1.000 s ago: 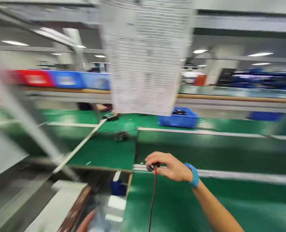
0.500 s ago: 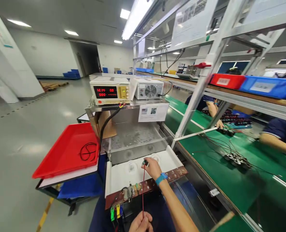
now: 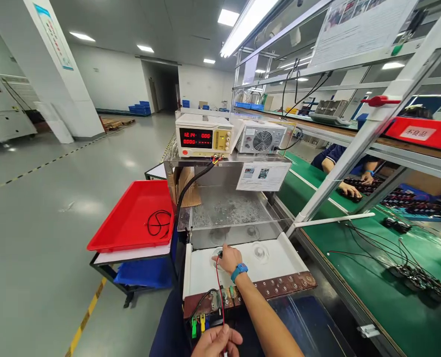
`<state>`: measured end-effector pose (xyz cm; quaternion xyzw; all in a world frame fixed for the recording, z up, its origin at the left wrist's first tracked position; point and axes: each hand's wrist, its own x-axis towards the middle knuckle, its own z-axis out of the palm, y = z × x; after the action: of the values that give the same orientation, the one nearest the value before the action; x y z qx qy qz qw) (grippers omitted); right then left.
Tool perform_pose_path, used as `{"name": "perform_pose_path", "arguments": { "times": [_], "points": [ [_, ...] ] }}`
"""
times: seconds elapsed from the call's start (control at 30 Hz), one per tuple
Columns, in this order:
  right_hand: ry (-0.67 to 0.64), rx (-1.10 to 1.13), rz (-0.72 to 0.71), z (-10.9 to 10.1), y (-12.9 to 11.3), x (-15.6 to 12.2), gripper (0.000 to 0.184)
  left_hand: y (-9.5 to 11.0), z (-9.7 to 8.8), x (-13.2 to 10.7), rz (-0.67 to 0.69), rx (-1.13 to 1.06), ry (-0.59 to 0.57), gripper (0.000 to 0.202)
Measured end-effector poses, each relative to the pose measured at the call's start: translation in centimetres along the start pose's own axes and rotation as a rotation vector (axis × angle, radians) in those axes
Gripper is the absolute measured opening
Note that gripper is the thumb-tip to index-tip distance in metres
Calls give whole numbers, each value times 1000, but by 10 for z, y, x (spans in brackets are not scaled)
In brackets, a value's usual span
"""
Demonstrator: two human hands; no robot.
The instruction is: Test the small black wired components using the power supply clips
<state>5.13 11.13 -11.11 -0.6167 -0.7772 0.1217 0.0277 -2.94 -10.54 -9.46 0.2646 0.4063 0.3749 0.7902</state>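
My right hand (image 3: 230, 259), with a blue band at the wrist, pinches a small dark part (image 3: 220, 254) over the left round spot of a white tray (image 3: 238, 265). Whether the part touches the tray, I cannot tell. A thin red wire (image 3: 218, 277) runs from this part down to my left hand (image 3: 218, 342) at the bottom edge. There the thumb and fingers close on the wire, and a small white tip shows below them. Between the hands lies a brown strip (image 3: 276, 286) with metal studs, and green, yellow and blue clips (image 3: 202, 323) sit below it.
A power supply (image 3: 203, 139) with red digits stands behind the tray, beside a grey fan unit (image 3: 261, 138). At left, a red bin (image 3: 131, 218) holds a black cable (image 3: 158, 223). A metal post (image 3: 354, 144) rises at right, before a green bench (image 3: 372, 258) where another person's hands work.
The view has turned left, so the scene sits farther right. My right hand has moved with the small dark part toward the tray's left round spot. Both hands keep their hold.
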Motion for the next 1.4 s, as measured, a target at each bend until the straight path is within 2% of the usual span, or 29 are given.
{"name": "perform_pose_path", "arguments": {
  "times": [0.17,0.27,0.4,0.5,0.67,0.77,0.83,1.0,1.17,1.4],
  "points": [
    [-32,-37,30,2,3,4,68,10,6,7,-20,44,-16,89],
    [-70,-9,15,-1,5,1,69,20,7,7,34,25,21,88],
    [-112,68,-69,-1,11,-4,55,48,5,2,116,-31,91,72],
    [-130,94,-95,2,15,-4,39,75,7,2,138,-64,105,70],
    [-141,142,-71,5,19,0,39,101,9,14,145,-31,109,69],
    [-139,168,-55,5,19,2,40,103,6,27,169,103,105,73],
    [-140,179,-48,5,20,4,39,102,3,39,208,198,142,76],
    [-167,192,-55,5,21,7,41,98,-3,72,316,313,296,56],
    [-173,197,-51,4,21,7,44,85,-9,92,290,370,305,45],
    [-169,216,-39,2,20,6,45,70,-21,101,251,400,324,38]
  ]
}}
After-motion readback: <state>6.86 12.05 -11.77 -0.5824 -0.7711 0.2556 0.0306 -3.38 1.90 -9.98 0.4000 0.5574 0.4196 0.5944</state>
